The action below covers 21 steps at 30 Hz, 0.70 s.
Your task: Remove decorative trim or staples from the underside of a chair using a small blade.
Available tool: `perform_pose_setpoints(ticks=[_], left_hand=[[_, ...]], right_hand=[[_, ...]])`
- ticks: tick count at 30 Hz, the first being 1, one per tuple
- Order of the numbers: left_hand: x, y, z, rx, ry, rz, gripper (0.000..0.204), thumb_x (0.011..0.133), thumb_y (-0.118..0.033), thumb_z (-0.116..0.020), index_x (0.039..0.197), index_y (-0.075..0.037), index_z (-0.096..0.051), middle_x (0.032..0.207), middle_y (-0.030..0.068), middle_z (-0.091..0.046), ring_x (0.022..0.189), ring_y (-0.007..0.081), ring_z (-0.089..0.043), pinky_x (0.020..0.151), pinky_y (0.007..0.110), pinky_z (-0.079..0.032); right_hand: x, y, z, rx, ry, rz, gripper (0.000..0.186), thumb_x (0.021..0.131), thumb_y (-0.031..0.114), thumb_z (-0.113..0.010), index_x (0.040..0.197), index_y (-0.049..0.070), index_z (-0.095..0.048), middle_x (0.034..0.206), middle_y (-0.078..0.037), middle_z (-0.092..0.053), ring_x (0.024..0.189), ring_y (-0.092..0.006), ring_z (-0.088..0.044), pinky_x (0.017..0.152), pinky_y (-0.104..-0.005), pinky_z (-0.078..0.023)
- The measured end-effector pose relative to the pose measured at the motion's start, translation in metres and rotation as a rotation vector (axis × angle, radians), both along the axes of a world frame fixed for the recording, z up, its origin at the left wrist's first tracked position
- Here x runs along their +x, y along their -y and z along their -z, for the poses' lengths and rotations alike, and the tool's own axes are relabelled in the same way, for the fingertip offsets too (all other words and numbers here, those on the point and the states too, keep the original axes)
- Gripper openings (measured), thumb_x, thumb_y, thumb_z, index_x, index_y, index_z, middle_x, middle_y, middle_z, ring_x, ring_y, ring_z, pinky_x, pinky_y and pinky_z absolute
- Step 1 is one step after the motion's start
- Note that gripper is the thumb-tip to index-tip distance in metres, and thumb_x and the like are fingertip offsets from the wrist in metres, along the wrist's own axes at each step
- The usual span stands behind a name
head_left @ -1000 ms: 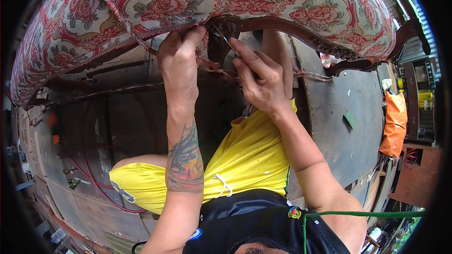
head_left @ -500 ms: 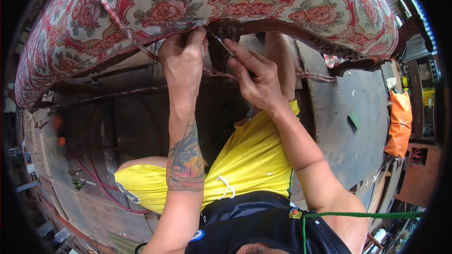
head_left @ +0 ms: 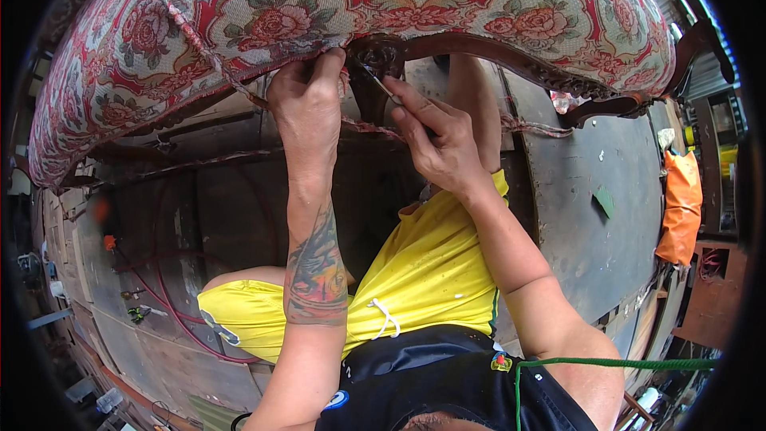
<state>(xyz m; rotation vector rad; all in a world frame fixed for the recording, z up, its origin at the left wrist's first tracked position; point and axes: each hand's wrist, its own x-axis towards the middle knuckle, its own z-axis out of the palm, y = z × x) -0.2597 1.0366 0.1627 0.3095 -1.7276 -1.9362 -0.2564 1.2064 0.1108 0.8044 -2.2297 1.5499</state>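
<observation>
A sofa or chair seat with rose-patterned red and cream upholstery [head_left: 279,20] spans the top of the view. Its lower edge meets a dark carved wooden frame [head_left: 379,56]. My left hand [head_left: 307,104] is closed in a pinch at that edge, beside the carved block, with a bit of fabric-covered piping [head_left: 195,38] running down toward it; the fingertips partly hide what they grip. In my right hand [head_left: 440,140] is a thin metal-shafted tool [head_left: 381,82], like a screwdriver. Its tip points up and left at the carved block; whether it touches cannot be made out.
Below the seat lie dark boards [head_left: 590,183] and a dark red hose [head_left: 167,299]. More piping [head_left: 535,126] hangs under the frame at right. An orange bag [head_left: 681,207] stands at the far right. A green cord [head_left: 622,364] crosses at lower right.
The tool's tip has drawn back a little, down and right from the fabric edge. My left hand keeps its pinch in nearly the same place.
</observation>
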Motion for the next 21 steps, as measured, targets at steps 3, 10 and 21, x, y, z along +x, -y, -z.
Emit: perform_pose_setpoints(ticks=[3,10,21], left_hand=[[0.000,0.000,0.001,0.051,0.006,-0.002,0.020,0.092,-0.014,-0.068,0.084,0.004,-0.068,0.076,-0.0005,-0.062,0.070,0.0107,-0.049,0.067,0.031,-0.041],[0.000,0.004,0.005,0.070,0.045,0.079,0.023,0.093,-0.012,-0.071,0.111,0.003,-0.073,0.107,0.0023,-0.070,0.100,0.0131,-0.059,0.095,0.031,-0.042],[0.000,-0.003,0.001,0.019,-0.014,-0.018,0.021,0.094,-0.016,-0.066,0.084,0.003,-0.069,0.075,0.0008,-0.062,0.070,0.0130,-0.051,0.069,0.031,-0.041]], right_hand=[[0.002,-0.002,-0.007,-0.003,0.025,0.013,0.043,0.097,0.004,-0.070,0.138,0.016,-0.070,0.074,-0.014,-0.068,0.061,-0.0240,-0.064,0.061,-0.0358,-0.052],[-0.006,0.003,-0.011,-0.004,0.018,-0.015,0.042,0.097,0.005,-0.070,0.138,0.016,-0.070,0.074,-0.014,-0.068,0.062,-0.0244,-0.066,0.062,-0.0355,-0.053],[0.000,-0.003,-0.010,-0.004,0.035,-0.006,0.043,0.097,0.005,-0.070,0.139,0.015,-0.069,0.072,-0.013,-0.067,0.059,-0.0240,-0.063,0.060,-0.0368,-0.052]])
